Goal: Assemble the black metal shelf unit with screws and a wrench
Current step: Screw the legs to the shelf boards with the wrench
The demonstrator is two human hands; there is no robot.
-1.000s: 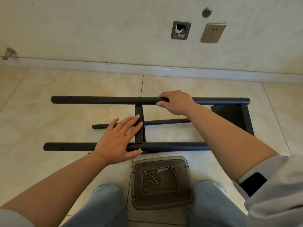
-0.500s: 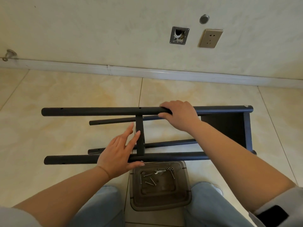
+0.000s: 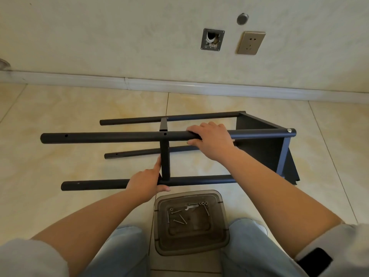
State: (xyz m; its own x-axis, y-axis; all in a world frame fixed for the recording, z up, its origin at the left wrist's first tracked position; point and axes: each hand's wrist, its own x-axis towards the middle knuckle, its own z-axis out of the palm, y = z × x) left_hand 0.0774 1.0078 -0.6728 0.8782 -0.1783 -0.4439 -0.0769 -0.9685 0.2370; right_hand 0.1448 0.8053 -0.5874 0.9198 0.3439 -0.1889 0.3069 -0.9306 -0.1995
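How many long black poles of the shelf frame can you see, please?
4: far pole near the wall, raised pole, low pole behind the crossbar, near pole by the tray.

Home interior, likely an unfurnished room: glossy beige floor tiles [image 3: 60, 116] running up to a white baseboard [image 3: 179, 86], wall socket [image 3: 251, 43] sitting beside an open wall box [image 3: 212, 40].
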